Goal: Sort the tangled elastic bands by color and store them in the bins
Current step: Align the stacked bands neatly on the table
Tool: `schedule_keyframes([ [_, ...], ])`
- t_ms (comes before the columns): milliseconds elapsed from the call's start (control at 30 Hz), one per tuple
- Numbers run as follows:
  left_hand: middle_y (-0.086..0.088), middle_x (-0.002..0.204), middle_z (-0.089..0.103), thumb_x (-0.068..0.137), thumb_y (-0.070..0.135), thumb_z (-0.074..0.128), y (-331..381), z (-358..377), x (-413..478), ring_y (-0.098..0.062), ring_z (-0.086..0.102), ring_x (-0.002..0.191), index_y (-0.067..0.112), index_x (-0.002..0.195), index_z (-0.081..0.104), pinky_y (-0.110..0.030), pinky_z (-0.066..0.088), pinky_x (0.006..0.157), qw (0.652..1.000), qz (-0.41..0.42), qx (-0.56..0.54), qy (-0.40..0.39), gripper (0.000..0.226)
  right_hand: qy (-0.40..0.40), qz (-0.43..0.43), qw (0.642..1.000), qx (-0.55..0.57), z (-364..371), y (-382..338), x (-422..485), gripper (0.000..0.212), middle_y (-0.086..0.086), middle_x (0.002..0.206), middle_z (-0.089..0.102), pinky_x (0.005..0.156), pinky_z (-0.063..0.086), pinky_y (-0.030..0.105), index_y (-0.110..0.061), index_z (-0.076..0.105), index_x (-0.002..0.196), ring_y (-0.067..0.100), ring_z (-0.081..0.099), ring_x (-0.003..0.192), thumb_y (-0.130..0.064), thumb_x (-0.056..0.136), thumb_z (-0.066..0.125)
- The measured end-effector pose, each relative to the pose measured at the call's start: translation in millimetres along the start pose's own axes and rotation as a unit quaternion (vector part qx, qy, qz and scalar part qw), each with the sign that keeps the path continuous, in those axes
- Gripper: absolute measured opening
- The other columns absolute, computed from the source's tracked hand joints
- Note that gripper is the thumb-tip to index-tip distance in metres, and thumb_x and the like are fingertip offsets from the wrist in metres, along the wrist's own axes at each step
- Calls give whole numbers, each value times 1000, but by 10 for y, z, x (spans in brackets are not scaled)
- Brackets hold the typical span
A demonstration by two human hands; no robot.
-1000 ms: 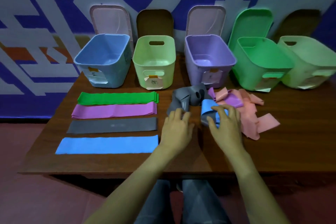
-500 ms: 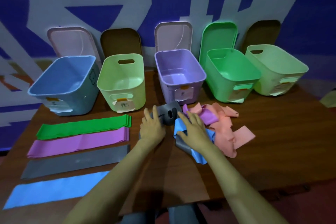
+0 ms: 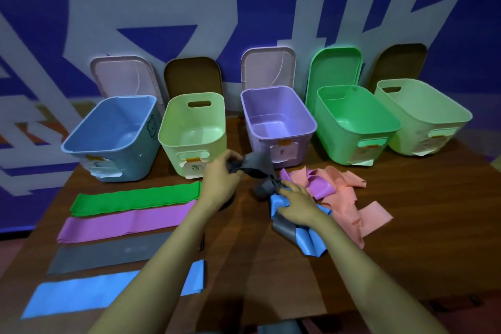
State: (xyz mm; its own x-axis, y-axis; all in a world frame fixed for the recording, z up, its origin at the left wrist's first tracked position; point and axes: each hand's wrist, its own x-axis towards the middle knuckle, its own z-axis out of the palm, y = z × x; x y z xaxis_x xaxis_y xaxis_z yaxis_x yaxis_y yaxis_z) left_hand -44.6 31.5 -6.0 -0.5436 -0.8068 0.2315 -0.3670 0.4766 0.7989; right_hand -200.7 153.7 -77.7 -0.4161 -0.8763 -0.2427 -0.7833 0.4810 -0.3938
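A tangle of elastic bands lies on the wooden table (image 3: pixel 406 238) before the bins: a grey band (image 3: pixel 257 167), a blue band (image 3: pixel 309 244), a purple band (image 3: pixel 320 187) and pink bands (image 3: pixel 349 198). My left hand (image 3: pixel 221 175) grips one end of the grey band and holds it lifted above the table. My right hand (image 3: pixel 298 205) presses down on the blue band and the pile, fingers curled at the grey band's other end. Four flat bands lie at the left: green (image 3: pixel 135 199), purple (image 3: pixel 122 225), grey (image 3: pixel 108 255) and blue (image 3: pixel 81 298).
Five open bins stand in a row at the back: blue (image 3: pixel 81 141), light green (image 3: pixel 173 133), purple (image 3: pixel 311 127), green (image 3: pixel 395 127) and pale green (image 3: pixel 466 116). Their lids lean on the wall behind. The table's front edge is near my arms.
My left hand has taken the grey band's end and lifted it toward the bins. My right hand stays on the pile. The camera has moved closer and tilted.
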Motion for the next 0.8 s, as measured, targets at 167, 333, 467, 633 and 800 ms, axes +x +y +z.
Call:
schedule_keyframes([
  [167,3,95,61,71,1,72,301,-315,109,-12,55,89,9,101,63,-13,35,71,999,52,-1,-4,32,-1,3,994,111,-334,-50,-101,52,8,129,53,92,41,18,-14,49,135,16,55,109,-7,84,55],
  [333,3,99,62,69,3,74,573,-475,143,-12,55,90,10,104,62,-18,41,76,989,120,33,-85,37,169,-103,948,250,-937,-375,-306,52,-3,122,58,94,44,27,-18,53,127,11,55,109,-11,79,70],
  [467,4,101,62,68,4,77,745,-553,133,-13,58,95,13,107,61,-20,44,84,976,178,23,-127,44,89,-161,956,227,-1269,-609,-335,50,-1,122,61,99,44,34,-27,56,121,17,58,109,-13,76,72],
  [633,3,115,57,65,23,85,668,-723,46,-13,55,102,19,123,50,-27,45,87,979,122,14,-161,68,99,-164,936,296,-1580,-706,-477,18,7,90,67,88,50,37,-9,64,95,14,60,85,-2,78,68],
  [800,1,91,60,66,24,84,523,-863,-31,-15,53,83,15,103,59,-23,41,68,978,68,32,-197,45,117,-177,929,304,-1816,-792,-565,34,7,105,65,88,45,20,-18,64,105,11,57,96,3,79,67],
])
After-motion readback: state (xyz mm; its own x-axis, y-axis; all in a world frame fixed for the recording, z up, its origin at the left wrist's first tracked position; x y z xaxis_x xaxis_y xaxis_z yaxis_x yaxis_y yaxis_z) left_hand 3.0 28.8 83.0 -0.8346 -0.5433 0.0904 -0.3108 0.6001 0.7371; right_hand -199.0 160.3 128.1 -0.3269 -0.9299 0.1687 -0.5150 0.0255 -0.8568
